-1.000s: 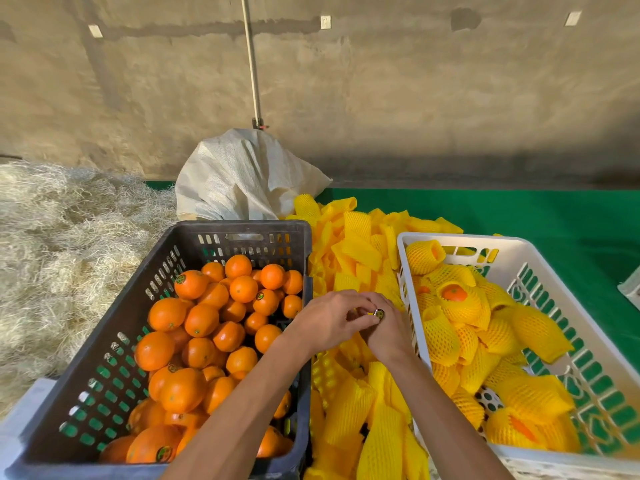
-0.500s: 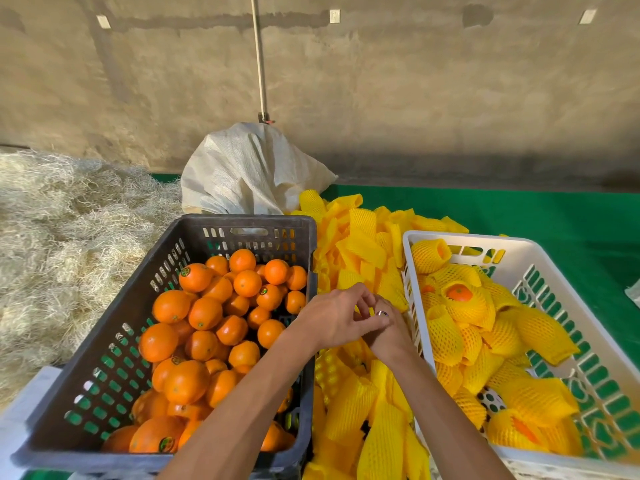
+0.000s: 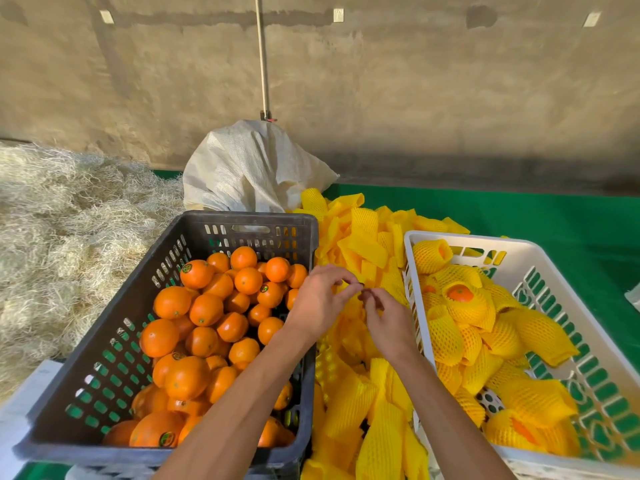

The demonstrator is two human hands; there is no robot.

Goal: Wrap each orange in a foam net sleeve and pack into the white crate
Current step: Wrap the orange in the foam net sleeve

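Nearest the camera, two bare forearms are seen reaching forward over the gap between the crates. The left hand is held above the right rim of the dark crate, its fingers curled with thumb and forefinger drawn together into a narrow grip; whether anything is pinched there cannot be told. The right hand is held just beside it over the loose foam net sleeves, its fingertips bent inward; its grip is likewise narrow, and what it holds, if anything, cannot be made out. Compared with half a second ago, the fingertips of the two hands have been drawn slightly apart, where before they were touching.

The unwrapped oranges are piled in the dark crate at the left of the green surface. At the right, the white crate is partly filled with wrapped oranges in yellow netting. Between the two crates the heap of sleeves runs back toward the far edge.

Farther off, a white woven sack is set behind the dark crate, pale straw is heaped at the far left, and a concrete wall closes the view.
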